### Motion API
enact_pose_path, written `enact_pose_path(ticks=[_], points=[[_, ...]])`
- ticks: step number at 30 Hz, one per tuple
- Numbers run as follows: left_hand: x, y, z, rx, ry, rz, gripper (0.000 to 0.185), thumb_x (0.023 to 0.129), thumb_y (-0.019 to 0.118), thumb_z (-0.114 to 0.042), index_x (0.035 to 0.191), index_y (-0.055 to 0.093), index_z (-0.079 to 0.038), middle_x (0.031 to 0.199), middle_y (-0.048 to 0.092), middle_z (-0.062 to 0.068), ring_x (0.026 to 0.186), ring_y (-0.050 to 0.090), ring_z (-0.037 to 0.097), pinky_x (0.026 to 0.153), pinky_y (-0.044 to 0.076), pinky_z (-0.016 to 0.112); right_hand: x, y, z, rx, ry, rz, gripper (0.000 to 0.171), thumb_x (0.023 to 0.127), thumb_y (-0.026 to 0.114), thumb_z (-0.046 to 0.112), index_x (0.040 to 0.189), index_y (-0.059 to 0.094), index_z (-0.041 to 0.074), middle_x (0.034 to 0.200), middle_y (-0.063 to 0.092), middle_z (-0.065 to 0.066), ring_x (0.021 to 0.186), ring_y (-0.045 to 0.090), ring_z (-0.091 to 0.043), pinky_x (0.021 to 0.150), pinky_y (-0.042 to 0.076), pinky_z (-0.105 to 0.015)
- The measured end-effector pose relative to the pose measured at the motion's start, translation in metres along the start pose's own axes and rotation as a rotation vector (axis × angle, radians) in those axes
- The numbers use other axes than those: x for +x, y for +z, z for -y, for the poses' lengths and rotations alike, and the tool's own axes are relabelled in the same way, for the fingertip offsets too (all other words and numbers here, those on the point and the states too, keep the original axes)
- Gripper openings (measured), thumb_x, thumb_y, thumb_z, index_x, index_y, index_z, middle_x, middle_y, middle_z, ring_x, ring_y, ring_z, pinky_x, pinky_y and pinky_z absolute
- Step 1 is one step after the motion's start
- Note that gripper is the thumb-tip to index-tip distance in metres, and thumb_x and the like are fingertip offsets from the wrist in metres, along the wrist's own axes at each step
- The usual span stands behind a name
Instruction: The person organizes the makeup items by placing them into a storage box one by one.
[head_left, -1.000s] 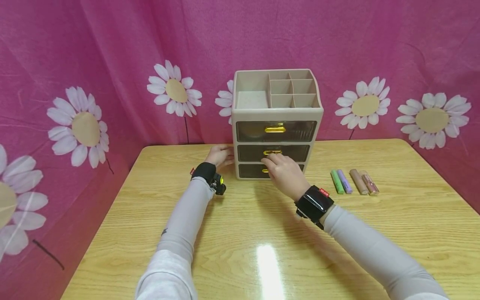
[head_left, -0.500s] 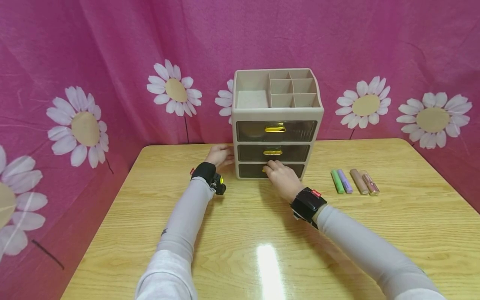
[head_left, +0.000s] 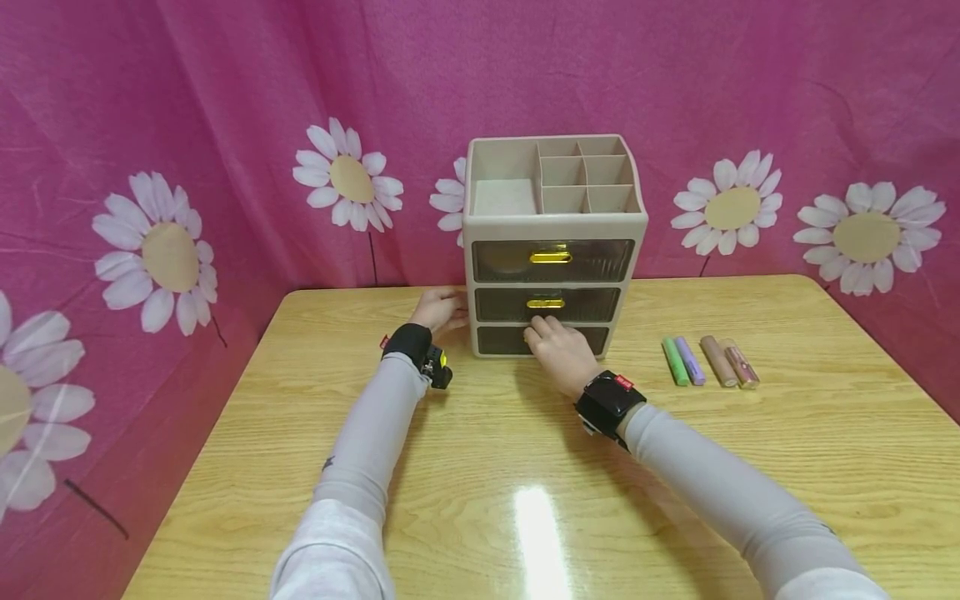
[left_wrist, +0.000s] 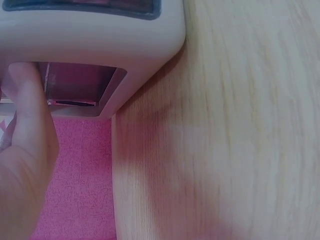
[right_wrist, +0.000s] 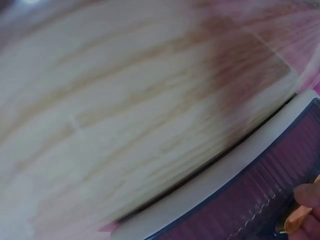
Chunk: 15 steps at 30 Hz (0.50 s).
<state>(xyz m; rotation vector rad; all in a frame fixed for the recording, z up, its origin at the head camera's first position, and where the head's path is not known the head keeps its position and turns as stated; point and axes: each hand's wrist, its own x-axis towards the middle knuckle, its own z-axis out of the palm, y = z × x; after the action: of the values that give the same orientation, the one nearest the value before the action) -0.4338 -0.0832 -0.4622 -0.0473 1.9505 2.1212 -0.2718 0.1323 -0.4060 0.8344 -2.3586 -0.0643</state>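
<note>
As you look down from the head view, your left hand (head_left: 441,310) rests flat against the left wall of the beige plastic drawer organiser (head_left: 553,223), which stands at the back edge of the glossy wood-grain table (head_left: 525,467), its top split into square open compartments. Your right hand (head_left: 558,348) sits at the bottom drawer (head_left: 542,340), fingers curled in at the drawer's front where its handle would be; the two smoky ribbed drawers above it show gold bar handles and look closed. Toward the table's right side lie four slim tubes side by side: a green tube (head_left: 673,362), a lilac tube (head_left: 689,360), a brown tube (head_left: 717,361) and a pinkish clear tube (head_left: 741,365). From your left wrist, a straight finger (left_wrist: 27,115) presses the organiser's rounded matte corner (left_wrist: 125,45), the fingers relaxed and gripping nothing. From your right wrist, the blurred picture shows a fingertip (right_wrist: 309,196) hooked on a gold handle (right_wrist: 296,220) against the ribbed dark drawer front (right_wrist: 260,200), just above the pale table grain.
</note>
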Motion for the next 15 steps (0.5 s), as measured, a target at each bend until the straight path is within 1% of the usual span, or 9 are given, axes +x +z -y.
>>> enact_pose_path(ticks=[1,4,5,7,10,13,15], points=[[-0.001,0.002,-0.002,0.009,-0.001,-0.009,0.029,0.090,0.051,-0.003,0.119,0.057,0.000,0.100,0.063,0.017,0.083,0.063,0.023,0.075,0.054,0.035,0.000,0.000,0.000,-0.002,-0.003,-0.001,0.020,0.072,0.063,-0.011,0.088,0.060,0.000,0.090,0.055,-0.011,0.080,0.053,-0.026,0.057,0.051,-0.033],[-0.028,0.012,-0.023,0.053,-0.039,-0.048,0.032,0.092,0.047,-0.001,0.124,0.053,0.001,0.108,0.060,0.019,0.088,0.060,0.023,0.083,0.051,0.035,0.001,-0.001,0.000,-0.011,-0.012,0.000,0.020,0.072,0.063,-0.012,0.088,0.060,0.000,0.091,0.055,-0.011,0.080,0.053,-0.026,0.057,0.051,-0.033],[-0.036,0.013,-0.028,0.055,-0.039,-0.044,0.033,0.092,0.047,0.000,0.125,0.052,0.002,0.108,0.059,0.019,0.087,0.060,0.022,0.083,0.051,0.035,0.001,-0.001,0.000,-0.014,-0.014,0.002,0.021,0.071,0.064,-0.012,0.088,0.060,0.000,0.091,0.055,-0.011,0.080,0.053,-0.026,0.057,0.051,-0.033],[-0.046,0.015,-0.035,0.072,-0.050,-0.034,0.035,0.093,0.045,-0.001,0.128,0.049,0.002,0.109,0.059,0.019,0.085,0.060,0.020,0.082,0.052,0.033,0.002,-0.001,0.001,-0.019,-0.017,0.009,0.021,0.071,0.064,-0.011,0.088,0.060,0.000,0.090,0.055,-0.011,0.079,0.053,-0.025,0.057,0.051,-0.033],[-0.051,0.014,-0.038,0.091,-0.056,-0.029,0.039,0.093,0.044,-0.002,0.131,0.045,0.001,0.104,0.059,0.014,0.080,0.059,0.016,0.078,0.053,0.030,0.002,-0.002,0.002,-0.020,-0.025,0.015,0.021,0.070,0.066,-0.011,0.088,0.060,-0.001,0.091,0.055,-0.011,0.079,0.054,-0.026,0.057,0.051,-0.033],[-0.053,0.014,-0.038,0.109,-0.051,-0.030,0.041,0.093,0.045,-0.003,0.133,0.043,-0.001,0.102,0.058,0.010,0.077,0.058,0.013,0.075,0.053,0.027,0.000,-0.004,0.003,-0.025,-0.033,0.017,0.022,0.069,0.067,-0.010,0.087,0.060,-0.001,0.091,0.056,-0.012,0.079,0.054,-0.026,0.056,0.051,-0.033],[-0.058,0.017,-0.042,0.112,-0.049,-0.033,0.041,0.093,0.045,-0.003,0.134,0.043,-0.001,0.104,0.058,0.012,0.079,0.058,0.014,0.076,0.053,0.027,-0.001,-0.005,0.004,-0.034,-0.033,0.012,0.021,0.070,0.067,-0.009,0.087,0.060,0.000,0.092,0.056,-0.012,0.079,0.054,-0.026,0.057,0.052,-0.033]])
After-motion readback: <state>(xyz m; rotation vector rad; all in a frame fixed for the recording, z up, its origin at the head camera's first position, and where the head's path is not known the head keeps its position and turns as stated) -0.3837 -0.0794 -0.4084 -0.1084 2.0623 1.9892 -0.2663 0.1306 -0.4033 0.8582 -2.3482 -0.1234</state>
